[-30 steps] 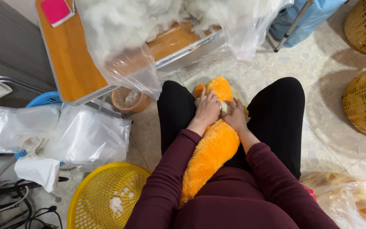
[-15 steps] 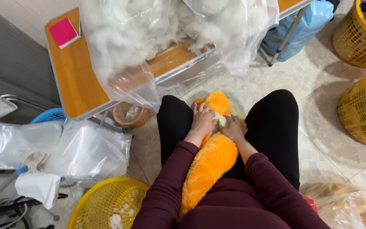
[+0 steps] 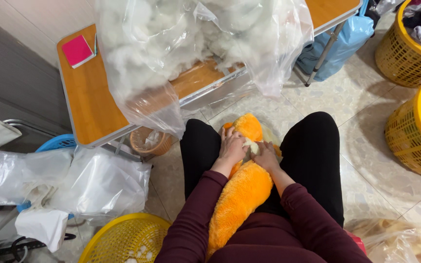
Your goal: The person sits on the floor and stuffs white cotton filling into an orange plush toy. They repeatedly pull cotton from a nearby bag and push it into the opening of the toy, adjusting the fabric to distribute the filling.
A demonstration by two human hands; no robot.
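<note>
A long orange plush toy (image 3: pixel 239 195) lies along my lap, between my knees in black trousers. My left hand (image 3: pixel 232 148) grips its upper part from the left side. My right hand (image 3: pixel 266 157) presses on it from the right, fingers closed around a tuft of white stuffing (image 3: pixel 252 145) that shows at an opening in the fabric. The two hands almost touch. The toy's far end (image 3: pixel 246 125) pokes out beyond my hands toward the floor.
A big clear plastic bag of white stuffing (image 3: pixel 196 44) rests on a wooden folding table (image 3: pixel 86 104) with a pink notepad (image 3: pixel 77 50). Yellow baskets stand at right (image 3: pixel 410 131), upper right (image 3: pixel 400 53) and lower left (image 3: pixel 123 241). Crumpled plastic bags (image 3: pixel 74 187) lie left.
The view has tilted up, so the table and bag show more fully. My hands stay on the plush toy and keep working at the stuffing opening with small finger movements.
</note>
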